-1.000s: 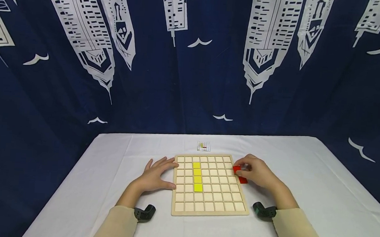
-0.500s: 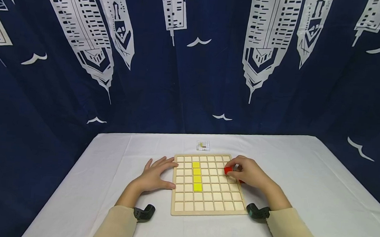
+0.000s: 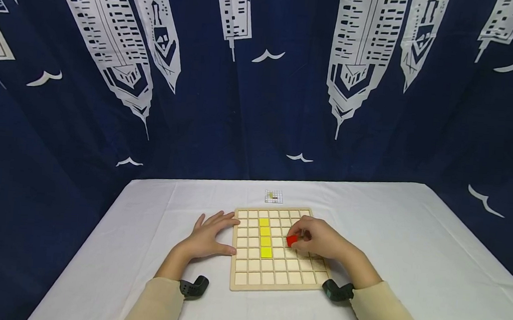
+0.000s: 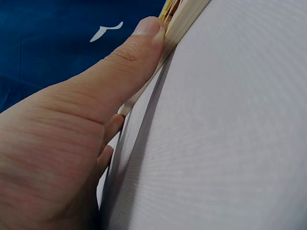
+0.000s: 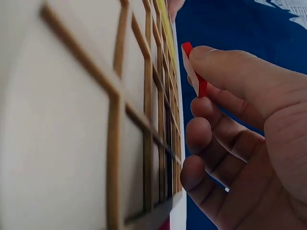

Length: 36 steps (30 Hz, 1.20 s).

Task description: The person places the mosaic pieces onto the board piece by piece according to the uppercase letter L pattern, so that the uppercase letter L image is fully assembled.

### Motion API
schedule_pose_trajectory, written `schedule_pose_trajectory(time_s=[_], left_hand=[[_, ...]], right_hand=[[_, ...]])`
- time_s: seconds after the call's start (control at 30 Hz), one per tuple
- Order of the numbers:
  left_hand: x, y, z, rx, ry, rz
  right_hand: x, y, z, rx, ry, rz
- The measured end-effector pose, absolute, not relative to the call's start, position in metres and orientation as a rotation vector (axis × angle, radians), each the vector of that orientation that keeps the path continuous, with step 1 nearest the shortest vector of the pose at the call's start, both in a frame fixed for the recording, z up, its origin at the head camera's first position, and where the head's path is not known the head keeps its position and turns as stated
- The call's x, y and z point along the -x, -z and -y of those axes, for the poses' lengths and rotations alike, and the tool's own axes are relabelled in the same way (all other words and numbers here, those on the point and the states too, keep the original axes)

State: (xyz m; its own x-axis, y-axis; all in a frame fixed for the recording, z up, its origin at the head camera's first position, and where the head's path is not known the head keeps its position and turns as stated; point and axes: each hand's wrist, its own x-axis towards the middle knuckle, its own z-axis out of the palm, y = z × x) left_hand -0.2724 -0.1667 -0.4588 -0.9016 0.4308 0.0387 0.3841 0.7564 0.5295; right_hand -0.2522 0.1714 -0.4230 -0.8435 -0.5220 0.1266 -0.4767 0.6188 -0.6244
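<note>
A square wooden grid board lies on the table. Several yellow tiles fill a vertical run of its cells, left of centre. My left hand rests at the board's left edge, fingers spread, with the thumb tip and a fingertip touching the frame. Over the right half of the board, my right hand pinches a red square tile between thumb and fingers. The right wrist view shows that tile tilted and held off the grid, with a pale underside. Some right-hand cells are hidden under the hand.
Behind the board lies a small printed grid card. Something red shows at the board's edge in the right wrist view. A white cloth covers the table, and a navy patterned curtain hangs behind.
My right hand has picked up a red tile from beside the board's right edge and carried it left over the grid. The left hand has stayed in place.
</note>
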Motion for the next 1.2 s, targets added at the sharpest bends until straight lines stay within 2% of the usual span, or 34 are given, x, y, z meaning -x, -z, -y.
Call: schedule_pose_trajectory(time_s=[0.43, 1.2], left_hand=[[0.273, 0.46, 0.167, -0.669, -0.834, -2.858], [0.273, 0.461, 0.167, -0.674, -0.827, -2.872]], right_hand=[[0.246, 0.432, -0.153, 0.953, 0.992, -2.72], [0.242, 0.433, -0.142, 0.929, 1.004, -2.724]])
